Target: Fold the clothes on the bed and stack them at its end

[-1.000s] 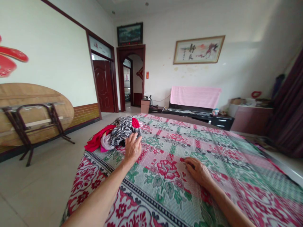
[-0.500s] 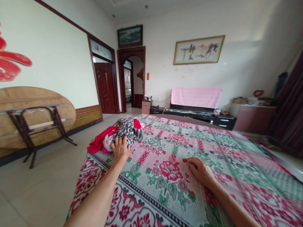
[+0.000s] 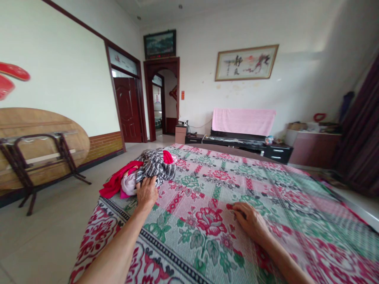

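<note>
Rumpled clothes [image 3: 155, 162], black-and-white knit with red and pale pink, lie at the flowered cover's [image 3: 192, 215] left edge. The left hand [image 3: 147, 193], slightly spread, touches them; the right hand [image 3: 251, 221] half-curls; neither grip is clear.

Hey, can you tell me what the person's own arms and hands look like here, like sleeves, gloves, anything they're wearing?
The left hand and right hand are ungloved. Both forearms are bare as far as they show, with no sleeve in view. No watch or bracelet shows at either wrist. Small rings would be hard to make out.
</note>
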Available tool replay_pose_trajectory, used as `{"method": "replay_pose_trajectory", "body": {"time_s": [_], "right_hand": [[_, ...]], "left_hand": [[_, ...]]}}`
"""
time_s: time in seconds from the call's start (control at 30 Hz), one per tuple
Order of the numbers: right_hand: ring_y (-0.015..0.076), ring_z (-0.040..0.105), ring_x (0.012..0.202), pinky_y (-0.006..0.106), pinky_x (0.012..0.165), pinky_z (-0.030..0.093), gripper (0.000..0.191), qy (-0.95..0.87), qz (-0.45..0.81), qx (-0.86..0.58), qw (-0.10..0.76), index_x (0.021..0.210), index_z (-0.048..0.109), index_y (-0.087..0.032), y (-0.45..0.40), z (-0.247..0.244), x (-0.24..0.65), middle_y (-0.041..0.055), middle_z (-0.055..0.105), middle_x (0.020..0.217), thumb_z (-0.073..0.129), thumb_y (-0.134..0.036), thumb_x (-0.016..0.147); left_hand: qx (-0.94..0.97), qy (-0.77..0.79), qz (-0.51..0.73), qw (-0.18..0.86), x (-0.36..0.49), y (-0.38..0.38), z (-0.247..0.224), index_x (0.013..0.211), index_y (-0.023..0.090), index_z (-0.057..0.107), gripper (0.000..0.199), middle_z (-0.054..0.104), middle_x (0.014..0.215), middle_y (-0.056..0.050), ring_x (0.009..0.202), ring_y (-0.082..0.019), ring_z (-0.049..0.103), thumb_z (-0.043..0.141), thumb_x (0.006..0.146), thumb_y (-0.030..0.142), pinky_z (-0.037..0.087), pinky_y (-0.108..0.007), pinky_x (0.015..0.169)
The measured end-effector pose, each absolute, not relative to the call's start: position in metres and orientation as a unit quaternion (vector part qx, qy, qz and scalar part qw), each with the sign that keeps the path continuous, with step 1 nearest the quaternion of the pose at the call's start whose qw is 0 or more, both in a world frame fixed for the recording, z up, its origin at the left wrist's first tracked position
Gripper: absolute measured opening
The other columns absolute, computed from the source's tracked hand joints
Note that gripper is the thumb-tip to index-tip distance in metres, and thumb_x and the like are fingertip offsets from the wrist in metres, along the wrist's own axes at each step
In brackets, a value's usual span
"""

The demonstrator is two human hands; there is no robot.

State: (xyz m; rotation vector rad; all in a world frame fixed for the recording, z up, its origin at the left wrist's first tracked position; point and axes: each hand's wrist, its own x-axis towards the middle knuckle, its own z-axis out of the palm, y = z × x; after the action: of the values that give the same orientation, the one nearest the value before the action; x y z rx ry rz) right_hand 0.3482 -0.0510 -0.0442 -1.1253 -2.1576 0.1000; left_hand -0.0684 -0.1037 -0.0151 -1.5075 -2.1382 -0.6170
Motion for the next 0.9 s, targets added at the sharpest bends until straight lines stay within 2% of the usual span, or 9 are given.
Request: {"method": "replay_pose_trajectory", "body": {"time_s": [0.17, 0.37, 0.5, 0.73, 0.9], "right_hand": [[0.0222, 0.064, 0.097, 0.039, 0.09, 0.049, 0.024, -0.834, 0.032, -0.434, 0.34, 0.088, 0.069, -0.024, -0.052, -0.044, 0.348, 0.0063, 0.07, 0.102, 0.045, -0.026, 0.084], [0.022, 0.064, 0.095, 0.038, 0.089, 0.049, 0.024, -0.834, 0.035, -0.438, 0.335, 0.087, 0.068, -0.024, -0.053, -0.04, 0.347, 0.0055, 0.07, 0.1, 0.044, -0.027, 0.084], [0.0221, 0.064, 0.094, 0.038, 0.088, 0.049, 0.024, -0.834, 0.035, -0.439, 0.331, 0.085, 0.067, -0.024, -0.053, -0.041, 0.346, 0.0053, 0.07, 0.098, 0.044, -0.025, 0.082], [0.0218, 0.063, 0.093, 0.037, 0.089, 0.047, 0.027, -0.834, 0.033, -0.448, 0.321, 0.088, 0.068, -0.021, -0.06, -0.034, 0.342, 0.0069, 0.07, 0.098, 0.041, -0.024, 0.083], [0.0217, 0.062, 0.093, 0.035, 0.088, 0.045, 0.029, -0.827, 0.042, -0.466, 0.313, 0.088, 0.069, -0.02, -0.065, -0.028, 0.338, 0.0071, 0.07, 0.097, 0.041, -0.023, 0.083]], "left_hand": [[-0.556, -0.765, -0.243, 0.217, -0.074, -0.099, -0.018, 0.12, 0.019, 0.058, 0.038, 0.067, 0.116, -0.011, 0.113, -0.025, 0.056, 0.043, 0.085, 0.015, 0.035, -0.041, 0.093], [-0.581, -0.737, -0.278, 0.205, -0.066, -0.097, -0.014, 0.107, 0.018, 0.063, 0.026, 0.072, 0.103, -0.009, 0.099, -0.023, 0.064, 0.047, 0.089, 0.028, 0.037, -0.038, 0.096], [-0.597, -0.732, -0.267, 0.192, -0.054, -0.096, -0.01, 0.098, 0.02, 0.064, 0.02, 0.072, 0.098, -0.007, 0.094, -0.021, 0.065, 0.053, 0.087, 0.032, 0.043, -0.03, 0.086], [-0.555, -0.781, -0.243, 0.153, -0.049, -0.092, -0.011, 0.105, 0.02, 0.062, 0.031, 0.073, 0.092, -0.007, 0.088, -0.021, 0.067, 0.05, 0.089, 0.044, 0.045, -0.026, 0.075], [-0.555, -0.768, -0.291, 0.133, -0.035, -0.091, -0.008, 0.102, 0.02, 0.064, 0.027, 0.074, 0.095, -0.007, 0.089, -0.02, 0.068, 0.051, 0.089, 0.039, 0.044, -0.024, 0.075]]}}
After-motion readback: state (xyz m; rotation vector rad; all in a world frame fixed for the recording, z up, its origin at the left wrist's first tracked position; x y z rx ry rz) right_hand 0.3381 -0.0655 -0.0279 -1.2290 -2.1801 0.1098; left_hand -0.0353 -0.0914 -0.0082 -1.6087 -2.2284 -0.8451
